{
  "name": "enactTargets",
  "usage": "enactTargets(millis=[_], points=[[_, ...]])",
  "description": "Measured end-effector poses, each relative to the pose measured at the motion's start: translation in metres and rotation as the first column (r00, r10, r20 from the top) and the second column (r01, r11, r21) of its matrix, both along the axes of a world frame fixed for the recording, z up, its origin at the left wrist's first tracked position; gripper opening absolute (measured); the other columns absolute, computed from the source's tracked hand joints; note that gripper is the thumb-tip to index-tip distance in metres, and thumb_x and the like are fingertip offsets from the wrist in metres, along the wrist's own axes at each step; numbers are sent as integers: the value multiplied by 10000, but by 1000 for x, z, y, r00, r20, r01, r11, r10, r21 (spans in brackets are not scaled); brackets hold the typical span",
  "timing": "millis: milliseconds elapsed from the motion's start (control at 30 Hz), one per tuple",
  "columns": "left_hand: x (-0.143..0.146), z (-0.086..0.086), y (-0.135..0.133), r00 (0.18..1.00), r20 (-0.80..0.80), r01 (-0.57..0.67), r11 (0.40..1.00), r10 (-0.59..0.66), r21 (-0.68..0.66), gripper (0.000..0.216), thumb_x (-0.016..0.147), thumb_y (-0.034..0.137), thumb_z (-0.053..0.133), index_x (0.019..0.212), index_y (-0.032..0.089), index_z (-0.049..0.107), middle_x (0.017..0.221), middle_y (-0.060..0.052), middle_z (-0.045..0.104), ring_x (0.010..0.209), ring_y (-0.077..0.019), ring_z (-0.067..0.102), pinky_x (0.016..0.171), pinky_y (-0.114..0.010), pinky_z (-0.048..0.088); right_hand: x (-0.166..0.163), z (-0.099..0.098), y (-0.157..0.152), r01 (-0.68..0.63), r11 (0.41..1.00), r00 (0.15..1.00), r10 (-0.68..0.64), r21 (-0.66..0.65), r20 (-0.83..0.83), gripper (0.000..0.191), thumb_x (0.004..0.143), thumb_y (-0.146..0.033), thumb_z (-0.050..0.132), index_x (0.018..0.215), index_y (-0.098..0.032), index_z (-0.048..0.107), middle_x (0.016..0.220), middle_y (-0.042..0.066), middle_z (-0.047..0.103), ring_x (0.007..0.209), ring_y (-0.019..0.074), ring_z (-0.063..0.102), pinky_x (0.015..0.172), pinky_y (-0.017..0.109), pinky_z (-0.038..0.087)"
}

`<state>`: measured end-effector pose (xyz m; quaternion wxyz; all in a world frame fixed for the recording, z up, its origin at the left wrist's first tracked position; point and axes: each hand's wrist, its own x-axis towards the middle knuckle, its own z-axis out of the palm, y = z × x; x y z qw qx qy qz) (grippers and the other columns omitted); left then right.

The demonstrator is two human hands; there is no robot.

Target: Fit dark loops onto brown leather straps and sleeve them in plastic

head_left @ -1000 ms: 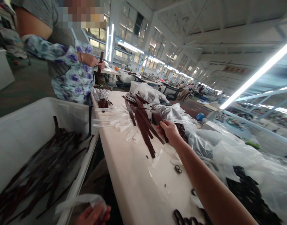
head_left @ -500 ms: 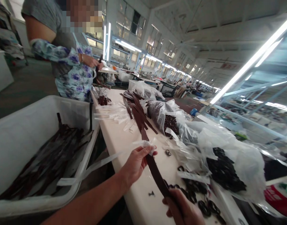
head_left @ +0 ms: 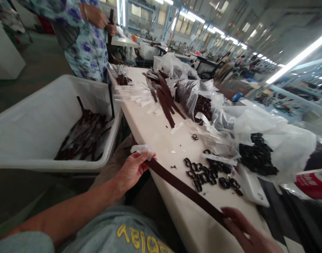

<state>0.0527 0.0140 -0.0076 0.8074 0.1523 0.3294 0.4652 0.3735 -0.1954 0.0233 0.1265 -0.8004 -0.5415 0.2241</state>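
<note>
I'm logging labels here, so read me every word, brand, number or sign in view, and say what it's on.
Nothing reads with certainty.
Shirt: yellow lettering, too distorted to read surely.
Red-and-white packaging: pale marks, too blurred to read.
White object on the table: a small round mark, too small to read.

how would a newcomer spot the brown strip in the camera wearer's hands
Start from the long pale table, then look down to the camera wearer's left hand and right hand in the foreground. The dark brown strip runs between them. Unlike the loose strips heaped farther up the table, this one is held, spanning two hands set wide apart.
</note>
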Motion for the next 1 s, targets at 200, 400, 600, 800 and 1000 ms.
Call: enactTargets(millis=[200,400,600,800,1000], points=[[-11,6,-36,999,-7,43,999,-43,12,300,584,291,912,731,96,737,753,-41,737,701,-127,688,693,-189,569,-131,16,77,-341,935,906,353,95,-234,453,895,-431,550,1303,-237,571,1217,98,692,1061,249,669,902,391,537],[-34,5,-39,999,-46,8,998,-10,-59,315,618,311,895,782,112,714,785,-47,739,687,-129,685,631,-193,563,-183,12,118,-391,920,773,334,9,-540,304,951,-288,420,1123,-206,657,684,-16,655,555,126,608,527,224,471],[-45,-5,-48,997,-79,-3,989,-9,-151,323,570,315,914,685,112,691,640,-10,676,524,-68,581,518,-155,480,-205,-10,104,-412,899,687,413,148,-598,395,891,-347,581,1248,-179,557,1145,90,653,985,213,630,878,340,494],[-40,-10,-44,986,-151,-74,996,66,-52,308,579,324,905,673,108,706,647,-31,684,584,-105,617,563,-182,490,-215,-4,104,-380,925,427,157,-20,-891,577,915,-437,559,1413,-192,403,988,52,691,843,185,662,737,290,526],[-43,-14,-32,992,-70,-111,990,104,-92,299,647,327,874,787,129,699,795,-43,737,698,-139,683,630,-209,544,-207,-7,107,-385,922,679,244,-52,-693,268,927,-239,444,1151,-203,587,711,-36,619,557,111,583,526,208,448]])
